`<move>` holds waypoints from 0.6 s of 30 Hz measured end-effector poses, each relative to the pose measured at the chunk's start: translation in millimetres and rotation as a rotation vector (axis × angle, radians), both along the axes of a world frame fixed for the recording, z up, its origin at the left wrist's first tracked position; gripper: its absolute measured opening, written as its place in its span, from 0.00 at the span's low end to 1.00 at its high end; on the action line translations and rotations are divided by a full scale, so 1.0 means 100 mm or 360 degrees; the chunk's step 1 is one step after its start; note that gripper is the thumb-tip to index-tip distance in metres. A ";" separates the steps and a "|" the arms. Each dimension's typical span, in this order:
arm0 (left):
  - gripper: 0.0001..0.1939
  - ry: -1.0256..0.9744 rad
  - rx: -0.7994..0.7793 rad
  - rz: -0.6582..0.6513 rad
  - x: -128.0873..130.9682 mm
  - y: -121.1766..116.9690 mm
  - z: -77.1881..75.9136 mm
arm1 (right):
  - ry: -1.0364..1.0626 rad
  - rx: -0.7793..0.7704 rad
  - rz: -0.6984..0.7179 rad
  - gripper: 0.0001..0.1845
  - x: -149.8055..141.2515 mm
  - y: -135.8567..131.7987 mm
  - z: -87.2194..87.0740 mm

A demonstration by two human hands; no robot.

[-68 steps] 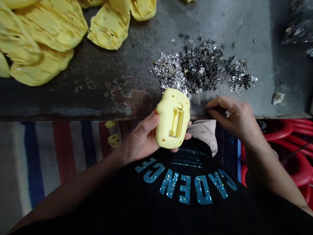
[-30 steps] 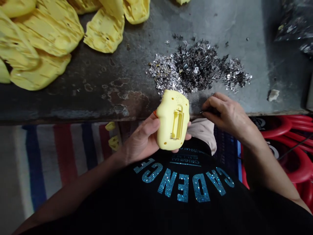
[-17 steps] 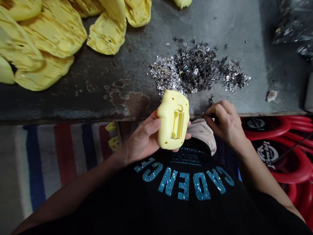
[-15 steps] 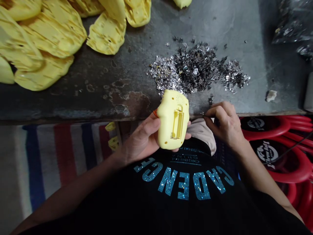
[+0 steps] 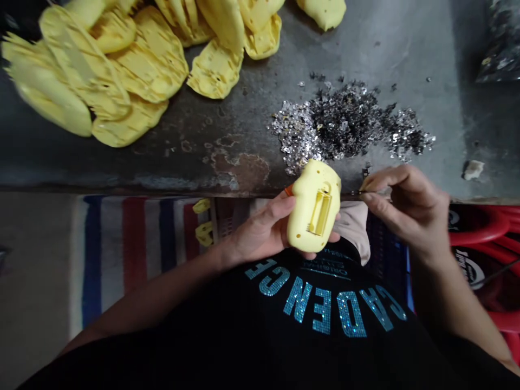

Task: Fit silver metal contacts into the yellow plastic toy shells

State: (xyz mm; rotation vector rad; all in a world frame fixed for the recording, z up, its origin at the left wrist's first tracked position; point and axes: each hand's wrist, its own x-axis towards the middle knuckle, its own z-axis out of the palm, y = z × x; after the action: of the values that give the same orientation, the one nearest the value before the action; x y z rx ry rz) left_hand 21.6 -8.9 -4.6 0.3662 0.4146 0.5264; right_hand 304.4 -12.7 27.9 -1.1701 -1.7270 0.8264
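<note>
My left hand (image 5: 264, 225) is closed around a yellow plastic housing (image 5: 300, 216), holding it in front of the table's near edge. The housing's battery compartment (image 5: 319, 212) faces up, a long recess with metal at its lower end. To the right, my right hand (image 5: 410, 203) pinches a small metal clip (image 5: 356, 193) between thumb and forefinger at the table edge. The clip is tiny and partly hidden by the fingertips. Just beyond both hands lies a spread heap of small shiny metal clips (image 5: 349, 122).
Many yellow plastic shells (image 5: 146, 59) are piled at the table's far left, and another yellow shell (image 5: 323, 12) lies at the top. A clear bag of metal parts (image 5: 501, 46) sits far right, with a whitish lump (image 5: 473, 170) nearer. Red rings (image 5: 487, 230) stand below the table.
The camera view has shifted, so table items appear further right. My right hand has drawn away from the housing, its pinched clip now showing. My left hand still holds the housing, tilted slightly more.
</note>
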 end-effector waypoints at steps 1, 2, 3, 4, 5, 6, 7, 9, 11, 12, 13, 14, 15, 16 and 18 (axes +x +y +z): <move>0.51 -0.0033 -0.0007 -0.0037 0.00 0.00 -0.01 | 0.0070 -0.0116 0.0114 0.08 -0.03 0.07 0.13; 0.49 -0.0058 -0.0020 -0.0071 0.01 0.00 -0.02 | 0.0106 -0.0217 0.0230 0.07 -0.05 0.15 0.25; 0.47 -0.0077 -0.0040 -0.0100 0.00 0.00 -0.02 | 0.0125 -0.0307 0.0347 0.06 -0.08 0.23 0.36; 0.45 -0.0094 -0.0062 -0.0121 0.00 0.00 -0.02 | 0.0123 -0.0375 0.0454 0.06 -0.10 0.32 0.45; 0.43 -0.0111 -0.0082 -0.0134 0.00 0.00 -0.02 | 0.0095 -0.0419 0.0549 0.05 -0.13 0.40 0.52; 0.41 -0.0132 -0.0099 -0.0137 -0.01 0.00 -0.02 | 0.0041 -0.0443 0.0635 0.05 -0.15 0.48 0.56; 0.39 -0.0148 -0.0113 -0.0130 -0.01 -0.01 -0.01 | -0.0033 -0.0454 0.0710 0.05 -0.17 0.54 0.60; 0.37 -0.0173 -0.0132 -0.0114 -0.02 -0.01 0.00 | -0.0199 -0.0455 0.0841 0.06 -0.20 0.64 0.63; 0.37 -0.0173 -0.0129 -0.0107 -0.01 -0.02 0.00 | -0.0333 -0.0420 0.0948 0.06 -0.23 0.70 0.64; 0.37 -0.0164 -0.0122 -0.0102 -0.01 -0.02 0.01 | -0.0388 -0.0383 0.0987 0.05 -0.24 0.73 0.65; 0.38 -0.0155 -0.0114 -0.0099 -0.01 -0.03 0.01 | -0.0442 -0.0339 0.1017 0.04 -0.24 0.75 0.65; 0.38 -0.0148 -0.0107 -0.0092 0.00 -0.03 0.01 | -0.0496 -0.0288 0.1035 0.04 -0.25 0.77 0.66; 0.37 -0.0145 -0.0103 -0.0083 0.00 -0.03 0.01 | -0.0546 -0.0244 0.1049 0.04 -0.25 0.80 0.67; 0.37 -0.0142 -0.0101 -0.0071 0.01 -0.04 0.01 | -0.0593 -0.0200 0.1055 0.05 -0.26 0.82 0.68; 0.37 -0.0143 -0.0096 -0.0063 0.01 -0.04 0.01 | -0.0684 -0.0114 0.1054 0.07 -0.27 0.86 0.70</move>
State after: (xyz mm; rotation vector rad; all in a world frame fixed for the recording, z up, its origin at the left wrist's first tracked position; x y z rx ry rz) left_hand 23.0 -13.2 -4.0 0.2911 0.3348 0.4889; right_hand 277.4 73.3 98.0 -0.8547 -2.5268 1.0796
